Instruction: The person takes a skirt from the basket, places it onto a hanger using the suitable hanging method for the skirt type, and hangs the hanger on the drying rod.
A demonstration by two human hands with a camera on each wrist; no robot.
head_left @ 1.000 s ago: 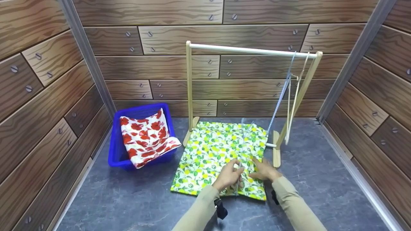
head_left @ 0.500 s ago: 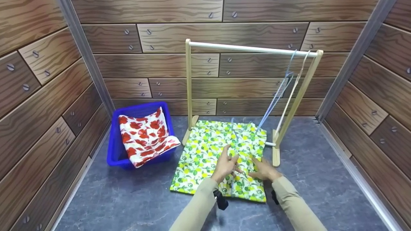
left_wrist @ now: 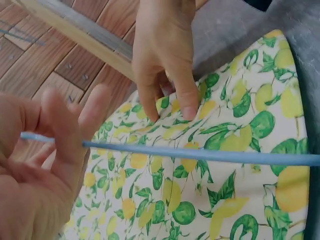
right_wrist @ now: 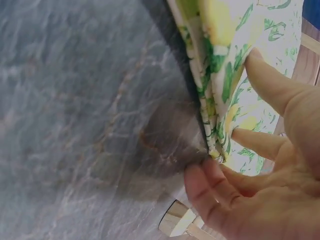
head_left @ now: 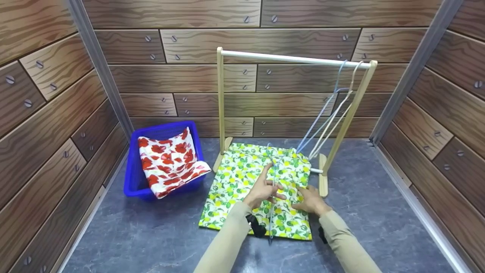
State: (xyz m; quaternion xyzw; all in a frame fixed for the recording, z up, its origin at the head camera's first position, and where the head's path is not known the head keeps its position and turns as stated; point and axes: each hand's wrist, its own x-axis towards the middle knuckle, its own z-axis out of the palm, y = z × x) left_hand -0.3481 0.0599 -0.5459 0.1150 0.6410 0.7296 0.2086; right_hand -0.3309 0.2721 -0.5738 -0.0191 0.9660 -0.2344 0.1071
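A lemon-print cloth (head_left: 242, 185) lies spread on the grey surface, under both hands. My left hand (head_left: 261, 189) is above its middle, index finger stretched forward and other fingers bent around the thin bar of a blue clothes hanger (left_wrist: 200, 152). In the head view the hanger stands nearly edge-on over the cloth, its bar reaching past the near hem. My right hand (head_left: 310, 201) pinches the cloth's right side; small folds gather between thumb and fingers in the left wrist view. In the right wrist view the thumb is on top, with several fingers at the edge.
Behind the cloth stands a wooden rack with a white rail (head_left: 291, 58). A blue hanger (head_left: 314, 123) and a cream hanger (head_left: 331, 127) hang at its right end. At left, a blue basket (head_left: 130, 167) holds a red-flowered cloth (head_left: 166, 159). Wood-patterned walls enclose three sides.
My left hand has moved slightly left and forward, with the hanger shifting left. The right hand stays at the cloth's side. The hangers on the rail have swung round to the left.
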